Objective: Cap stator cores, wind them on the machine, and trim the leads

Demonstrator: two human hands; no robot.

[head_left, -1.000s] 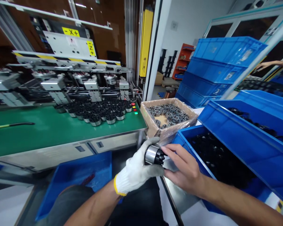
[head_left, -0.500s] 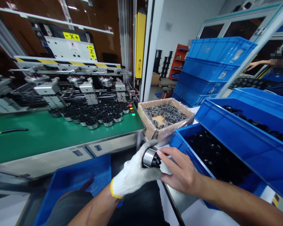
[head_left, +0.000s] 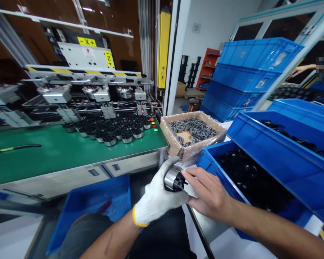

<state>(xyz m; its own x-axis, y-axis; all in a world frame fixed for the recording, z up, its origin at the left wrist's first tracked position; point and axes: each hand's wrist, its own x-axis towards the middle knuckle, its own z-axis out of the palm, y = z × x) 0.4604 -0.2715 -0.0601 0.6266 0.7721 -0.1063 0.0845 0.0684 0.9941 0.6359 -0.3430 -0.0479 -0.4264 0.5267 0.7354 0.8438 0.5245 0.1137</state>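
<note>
A motor stator (head_left: 172, 180), a silvery metal ring with black plastic end pieces, is in my left hand (head_left: 156, 194), which wears a white glove with a yellow cuff. The gloved thumb and fingers wrap round the ring. My right hand (head_left: 209, 194), bare, pinches at the stator's black right end with its index finger above and thumb below. What lies between those fingertips is partly hidden. Just beyond the hands stands a plastic-wrapped carton (head_left: 190, 144) with many metal rings inside. On my right is a blue crate (head_left: 218, 176) full of black plastic parts.
Several stators (head_left: 110, 131) stand grouped on the green bench (head_left: 56, 158) before a machine (head_left: 86, 64). Pliers (head_left: 16, 147) lie at left. Another blue crate (head_left: 275, 151) overlaps the first; stacked blue crates (head_left: 248, 75) rise behind. A blue bin (head_left: 97, 201) sits below the bench. A co-worker's arm (head_left: 304, 68) shows far right.
The view has shifted slightly, so more of the pliers shows at left. Both hands stay on the stator, which is turned a little with its black end more towards me.
</note>
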